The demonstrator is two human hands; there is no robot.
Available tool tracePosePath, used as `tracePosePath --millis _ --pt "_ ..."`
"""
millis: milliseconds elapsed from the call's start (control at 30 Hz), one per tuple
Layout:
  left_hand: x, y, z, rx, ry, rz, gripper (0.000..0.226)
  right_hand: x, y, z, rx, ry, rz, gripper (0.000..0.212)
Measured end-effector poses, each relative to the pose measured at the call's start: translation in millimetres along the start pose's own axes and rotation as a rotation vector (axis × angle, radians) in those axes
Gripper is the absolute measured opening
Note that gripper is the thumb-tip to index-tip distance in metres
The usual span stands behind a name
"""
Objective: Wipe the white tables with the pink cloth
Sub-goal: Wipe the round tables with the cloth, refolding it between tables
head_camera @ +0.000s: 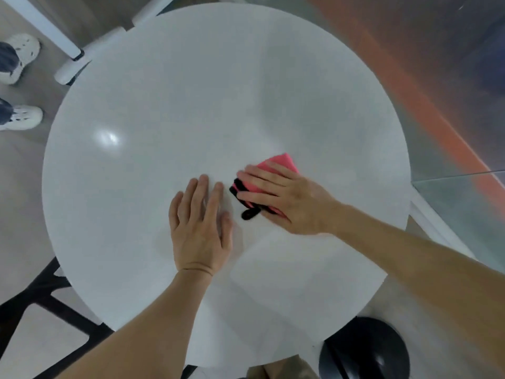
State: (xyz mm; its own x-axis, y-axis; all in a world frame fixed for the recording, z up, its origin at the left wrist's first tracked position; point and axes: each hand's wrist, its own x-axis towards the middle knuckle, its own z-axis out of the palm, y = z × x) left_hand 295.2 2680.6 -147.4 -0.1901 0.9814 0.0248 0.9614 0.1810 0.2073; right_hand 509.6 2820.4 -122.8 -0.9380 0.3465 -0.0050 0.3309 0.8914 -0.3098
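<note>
dial reference: the round top of the white table (164, 77), with 12 o'clock at its far edge.

1. outside the rim at 9 to 10 o'clock, two pale shoes (23, 116) of another person stand on the floor, well apart from the work area. at 7 o'clock a black chair frame (52, 294) sits partly under the rim.
2. left hand (199, 231): laid flat on the bare top just toward 6 o'clock of centre, fingers straight and released, grasping nothing. judged purpose: to brace the body while the other arm reaches.
3. pink cloth (281, 164): folded into a pad with a black edge. it lies on the top just toward 3 o'clock of centre, near the left fingertips but apart from them.
4. right hand (287, 201): pressed palm-down on the cloth, fingers extended across it, not curled round it. judged purpose: even pressure for the stroke.
5. at 5 o'clock a black stool (363, 348) stands beside the rim and may hinder stepping round. on the top, the left hand at the cloth's 9 o'clock is the one obstruction to a leftward stroke.
</note>
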Motion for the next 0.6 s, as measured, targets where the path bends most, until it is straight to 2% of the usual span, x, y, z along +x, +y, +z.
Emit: tracePosePath --millis 33,67,167,233,267,300,400,467,500,533,600 --pt "0.4 0.9 -0.6 -0.008 0.002 0.008 0.058 -14.4 21.0 -5.5 -0.007 -0.001 -0.022 0.05" --pt "1.3 1.9 -1.1 -0.018 0.01 0.015 0.057 -24.2 44.7 -11.5 -0.032 0.019 0.074 0.05" --pt "2.1 2.5 1.3 -0.04 0.051 0.022 0.054 -21.1 86.0 -20.7 -0.078 0.24 0.65 0.053" --pt "1.2 2.3 3.5 -0.051 0.09 0.022 0.052 9.4 52.7 -4.2 -0.071 0.355 0.89 0.057" --pt "1.3 2.0 4.2 -0.059 0.11 0.022 0.051 21.9 22.2 7.6 -0.072 0.364 0.893 0.057" --pt "1.9 1.3 5.0 -0.071 0.126 0.02 0.05 27.2 -10.0 19.8 -0.068 0.328 0.801 0.056" --pt "0.7 1.6 4.3 -0.168 0.177 -0.009 0.04 -2.2 -69.8 38.0 -0.078 0.122 0.331 0.053" --pt "-7.5 3.0 -3.7 -0.249 0.212 -0.02 0.033 -30.2 -56.1 27.9 -0.082 0.051 0.12 0.052" --pt "-14.5 2.0 -10.2 -0.276 0.227 -0.025 0.03 -38.5 -39.4 23.9 -0.093 0.047 0.117 0.051" --pt "-22.6 -2.7 -18.1 -0.29 0.236 -0.024 0.028 -41.4 -21.5 20.6 -0.106 0.09 0.199 0.051" --pt "-44.3 -25.5 -34.6 -0.277 0.215 -0.021 0.031 -27.1 -5.5 19.0 -0.123 0.263 0.535 0.052"
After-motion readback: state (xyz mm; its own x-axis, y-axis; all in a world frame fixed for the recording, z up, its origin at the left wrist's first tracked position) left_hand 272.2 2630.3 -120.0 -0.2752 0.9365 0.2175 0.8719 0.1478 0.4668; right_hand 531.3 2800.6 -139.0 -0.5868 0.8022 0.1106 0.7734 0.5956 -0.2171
